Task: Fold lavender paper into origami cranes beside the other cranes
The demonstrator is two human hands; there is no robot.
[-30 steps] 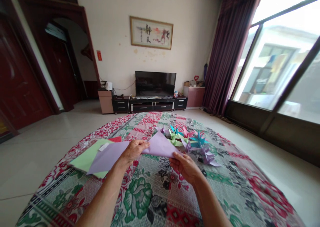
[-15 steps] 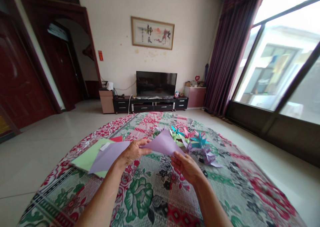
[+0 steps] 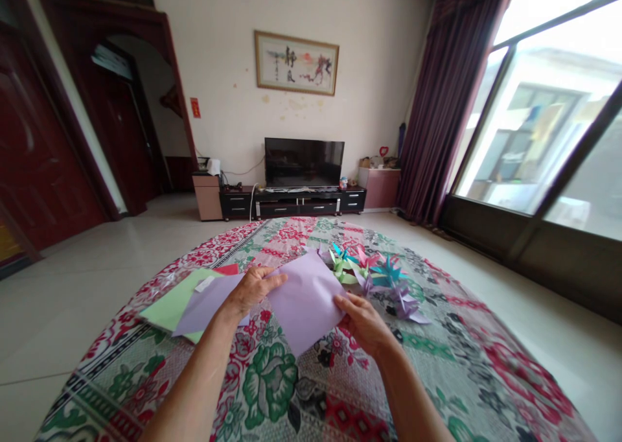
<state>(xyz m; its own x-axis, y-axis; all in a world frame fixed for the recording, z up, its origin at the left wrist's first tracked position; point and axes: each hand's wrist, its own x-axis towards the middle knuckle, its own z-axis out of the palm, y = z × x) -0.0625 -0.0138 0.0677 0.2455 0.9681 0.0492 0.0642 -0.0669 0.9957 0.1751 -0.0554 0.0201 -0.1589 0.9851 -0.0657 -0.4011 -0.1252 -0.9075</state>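
Note:
A square purple paper sheet (image 3: 307, 302) lies spread between my hands, one corner pointing toward me. My left hand (image 3: 253, 291) pinches its left corner between thumb and fingers. At the right corner, my right hand (image 3: 360, 322) grips the same sheet. Beside my left forearm, another purple sheet (image 3: 207, 306) rests on a green sheet (image 3: 165, 304), with a small white label (image 3: 204, 284) and a bit of red paper (image 3: 228, 269) behind. Several folded paper cranes stand to the right, among them a blue one (image 3: 389, 271) and a purple one (image 3: 406, 306).
A round table with a flowered cloth (image 3: 269, 390) holds all the paper. Across the floor stand a television (image 3: 304, 163) on a low black cabinet (image 3: 318, 207) and a pink cabinet (image 3: 381, 189). A dark curtain (image 3: 437, 105) hangs beside the window at right.
The purple sheet was folded up into a triangle shape; now it is opened out flat, its near corner pointing toward me. My left hand has moved slightly left.

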